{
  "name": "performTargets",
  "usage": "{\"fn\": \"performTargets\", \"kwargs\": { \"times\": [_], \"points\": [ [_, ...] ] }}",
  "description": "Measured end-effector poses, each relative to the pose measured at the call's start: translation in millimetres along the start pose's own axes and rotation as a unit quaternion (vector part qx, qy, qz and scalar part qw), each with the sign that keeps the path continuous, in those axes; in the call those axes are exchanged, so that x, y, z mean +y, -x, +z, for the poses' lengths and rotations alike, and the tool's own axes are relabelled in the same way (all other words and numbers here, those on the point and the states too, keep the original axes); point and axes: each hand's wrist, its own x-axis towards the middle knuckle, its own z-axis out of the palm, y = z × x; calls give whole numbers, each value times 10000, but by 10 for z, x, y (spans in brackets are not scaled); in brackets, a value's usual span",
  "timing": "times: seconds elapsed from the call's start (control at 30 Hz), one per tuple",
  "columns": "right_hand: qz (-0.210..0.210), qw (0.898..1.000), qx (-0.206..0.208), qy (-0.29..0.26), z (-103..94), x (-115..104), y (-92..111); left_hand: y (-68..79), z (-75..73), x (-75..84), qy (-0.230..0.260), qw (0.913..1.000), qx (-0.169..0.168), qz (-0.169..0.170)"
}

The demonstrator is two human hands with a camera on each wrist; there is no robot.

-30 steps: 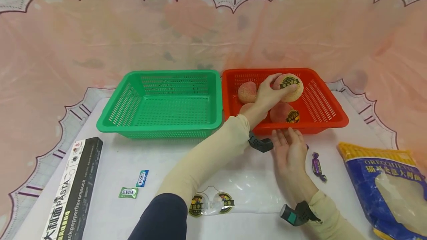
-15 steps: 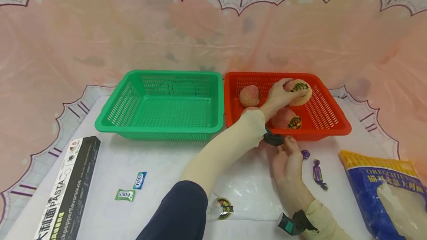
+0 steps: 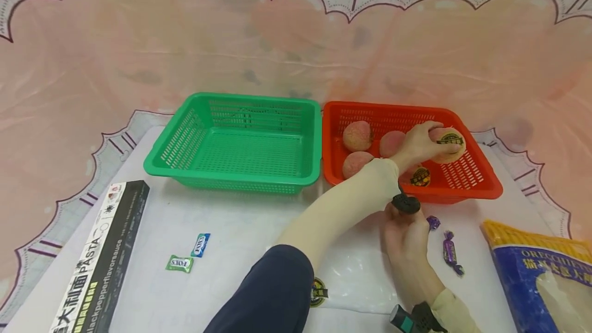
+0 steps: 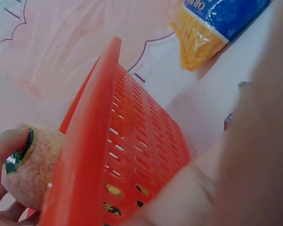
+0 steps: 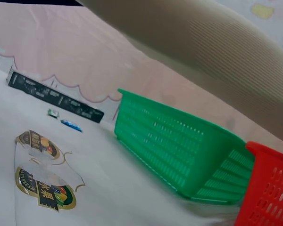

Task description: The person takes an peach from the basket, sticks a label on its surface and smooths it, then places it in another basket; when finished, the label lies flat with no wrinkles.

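Observation:
My left hand (image 3: pixel 418 143) grips a peach (image 3: pixel 447 149) with a black-and-gold label, in the right part of the red basket (image 3: pixel 481 179). In the left wrist view, fingers (image 4: pixel 7 143) curl over this labelled peach beside the basket wall. Several other peaches (image 3: pixel 357 136) lie in the basket, one partly hidden under my left wrist. Just in front of the basket is my right hand (image 3: pixel 409 243), its fingers relaxed and partly covered by the left wrist camera; I see nothing in it. A clear plastic bag (image 3: pixel 356 276) with round fruit labels lies between the forearms.
A green basket (image 3: pixel 254 153) stands left of the red one. Purple wrapped candies (image 3: pixel 449 251) lie near my right hand, with a blue pasta bag (image 3: pixel 532 271) farther right. Left are a long pasta box (image 3: pixel 102 256), a green candy (image 3: pixel 179 263) and a blue candy (image 3: pixel 201 245).
My left hand has moved right with the peach, from mid-basket toward the basket's right side, uncovering other peaches. The right hand stays by the basket's front. The head view has shifted slightly.

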Motion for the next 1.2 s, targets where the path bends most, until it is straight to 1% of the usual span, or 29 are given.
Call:
{"fn": "performTargets", "kwargs": {
  "times": [0.07, 0.17, 0.23, 0.3, 0.4, 0.5, 0.63, 0.77, 0.83, 0.97, 1.0, 1.07, 1.13, 1.2],
  "points": [
    [-13, 10000, 29, -23, -6, -3, -4, -21, 19, 0, -134, 9999, 28, -33],
    [-63, 10000, -37, 24, -23, 5, -11, -55, 24, -14, -318, 9995, -71, -6],
    [-3, 9998, -193, -40, -44, 12, -9, -79, 23, -23, -459, 9988, -190, 9],
    [100, 9993, -357, -87, -69, 29, -11, -104, 24, -29, -719, 9969, -317, 63],
    [264, 9975, -653, 102, -106, 70, -12, -131, 25, -34, -1046, 9935, -432, 82],
    [192, 9955, -804, 466, -123, 116, -19, -148, 31, -33, -1349, 9893, -545, 120],
    [188, 9936, -921, 632, -129, 135, -24, -147, 50, -22, -1469, 9862, -763, -98],
    [216, 9913, -1019, 800, -130, 136, -19, -113, 48, -15, -1471, 9834, -1002, -354],
    [220, 9904, -1059, 857, -132, 140, -18, -93, 36, -15, -1581, 9783, -1275, -419],
    [241, 9885, -1179, 920, -136, 147, -23, -58, 34, -2, -2191, 9599, -1668, -516],
    [251, 9884, -1195, 907, -139, 147, -26, -50, 40, 4, -2373, 9550, -1700, -519],
    [266, 9882, -1195, 917, -139, 148, -26, -36, 54, 19, -2685, 9479, -1626, -548],
    [263, 9878, -1189, 969, -136, 146, -26, -28, 67, 32, -2809, 9461, -1522, -540],
    [248, 9874, -1147, 1063, -130, 142, -29, -24, 68, 40, -2870, 9462, -1420, -469]
  ]
}}
